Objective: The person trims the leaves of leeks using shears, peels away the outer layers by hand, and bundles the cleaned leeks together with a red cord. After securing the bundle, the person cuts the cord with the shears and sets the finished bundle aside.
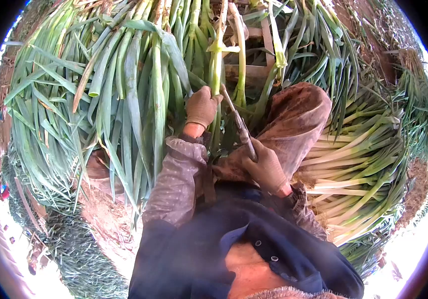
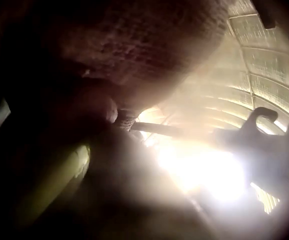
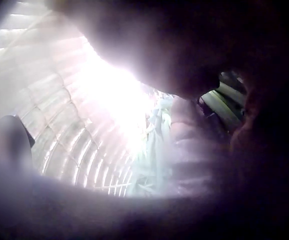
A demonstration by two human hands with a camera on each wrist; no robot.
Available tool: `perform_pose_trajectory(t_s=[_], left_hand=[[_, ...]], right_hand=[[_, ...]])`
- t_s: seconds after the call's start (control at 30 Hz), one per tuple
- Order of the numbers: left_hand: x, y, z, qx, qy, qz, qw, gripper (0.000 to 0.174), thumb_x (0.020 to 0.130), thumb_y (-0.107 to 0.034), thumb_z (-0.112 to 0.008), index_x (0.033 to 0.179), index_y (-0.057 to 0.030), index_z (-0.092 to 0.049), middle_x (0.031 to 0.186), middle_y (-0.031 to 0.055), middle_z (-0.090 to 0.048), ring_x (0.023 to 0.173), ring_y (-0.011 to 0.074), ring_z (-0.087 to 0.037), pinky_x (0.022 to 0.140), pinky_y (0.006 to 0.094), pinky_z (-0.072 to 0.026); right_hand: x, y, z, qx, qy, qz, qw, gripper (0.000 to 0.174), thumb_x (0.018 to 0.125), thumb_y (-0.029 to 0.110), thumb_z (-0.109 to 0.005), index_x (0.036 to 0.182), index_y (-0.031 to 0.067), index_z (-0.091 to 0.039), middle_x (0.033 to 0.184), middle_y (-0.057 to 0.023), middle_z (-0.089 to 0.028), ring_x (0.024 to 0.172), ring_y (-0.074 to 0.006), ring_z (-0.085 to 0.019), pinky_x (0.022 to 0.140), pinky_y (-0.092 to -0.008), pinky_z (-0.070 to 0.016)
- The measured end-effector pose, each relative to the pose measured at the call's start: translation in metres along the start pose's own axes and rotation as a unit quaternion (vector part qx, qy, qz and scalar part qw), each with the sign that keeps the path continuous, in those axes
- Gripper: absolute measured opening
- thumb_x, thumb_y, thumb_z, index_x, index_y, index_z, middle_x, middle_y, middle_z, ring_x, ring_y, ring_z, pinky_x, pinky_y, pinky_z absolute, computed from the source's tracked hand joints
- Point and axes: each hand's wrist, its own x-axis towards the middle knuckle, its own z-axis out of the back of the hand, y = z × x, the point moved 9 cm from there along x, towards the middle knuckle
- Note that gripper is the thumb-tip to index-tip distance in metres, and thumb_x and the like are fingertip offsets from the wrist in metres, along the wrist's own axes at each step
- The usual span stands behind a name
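Observation:
In the head view my gloved left hand (image 1: 201, 107) grips a pale green leek stalk (image 1: 216, 60) that stands upright among a bundle of long leaves. Just below it, my gloved right hand (image 1: 266, 169) holds a knife (image 1: 240, 127) by the handle. The blade slants up and left, with its tip close to the left hand's fingers and the stalk. The left wrist view is dark and backlit; it shows glove fabric (image 2: 134, 45) and a blurred greenish stalk (image 2: 59, 175). The right wrist view is mostly glare, with a few leek stalks (image 3: 224, 102) at the right.
A mass of green leek leaves (image 1: 99, 89) fills the left and top. Stacked leeks with white shafts (image 1: 358, 164) lie at the right. My knee in brown cloth (image 1: 298, 119) rises behind the right hand. Bare soil (image 1: 109, 219) lies below left. A ribbed tunnel roof (image 3: 59, 100) arches overhead.

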Motion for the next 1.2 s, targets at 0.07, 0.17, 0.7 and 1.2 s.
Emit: perform_pose_trajectory(t_s=[0.07,0.17,0.7,1.2], left_hand=[[-0.001,-0.005,0.001,0.017,0.006,-0.006,1.000,0.041,0.091,-0.041,-0.065,0.087,0.0001,-0.062,0.082,0.0261,-0.067,0.083,0.0461,-0.065,0.071,0.0528,-0.0502],[-0.001,-0.004,0.002,0.023,0.019,0.006,1.000,0.040,0.093,-0.041,-0.063,0.090,-0.0012,-0.062,0.084,0.0257,-0.067,0.085,0.0462,-0.065,0.072,0.0535,-0.0498],[0.002,-0.004,0.005,-0.038,0.019,0.000,0.999,0.036,0.096,-0.039,-0.060,0.093,-0.0034,-0.065,0.088,0.0251,-0.068,0.087,0.0456,-0.065,0.074,0.0523,-0.0495],[0.002,-0.007,-0.006,-0.058,0.023,-0.004,0.998,0.035,0.097,-0.038,-0.059,0.095,-0.0039,-0.060,0.087,0.0237,-0.067,0.084,0.0474,-0.063,0.071,0.0549,-0.0476]], right_hand=[[0.014,0.008,0.001,0.009,-0.028,0.004,1.000,0.045,0.083,0.021,-0.064,0.125,0.0052,-0.059,0.090,-0.0302,-0.066,0.091,-0.0475,-0.065,0.079,-0.0497,-0.0522],[0.041,0.013,0.004,0.006,-0.052,0.025,0.998,0.041,0.082,0.021,-0.063,0.120,0.0049,-0.060,0.090,-0.0294,-0.066,0.091,-0.0474,-0.065,0.078,-0.0501,-0.0519],[0.176,0.044,0.041,-0.058,-0.109,0.070,0.990,0.044,0.080,0.032,-0.066,0.108,-0.0019,-0.066,0.093,-0.0280,-0.069,0.094,-0.0451,-0.066,0.085,-0.0491,-0.0515],[0.292,0.064,0.082,-0.128,-0.115,0.067,0.983,0.052,0.081,0.043,-0.063,0.107,-0.0012,-0.070,0.097,-0.0285,-0.070,0.096,-0.0438,-0.068,0.087,-0.0482,-0.0529]])
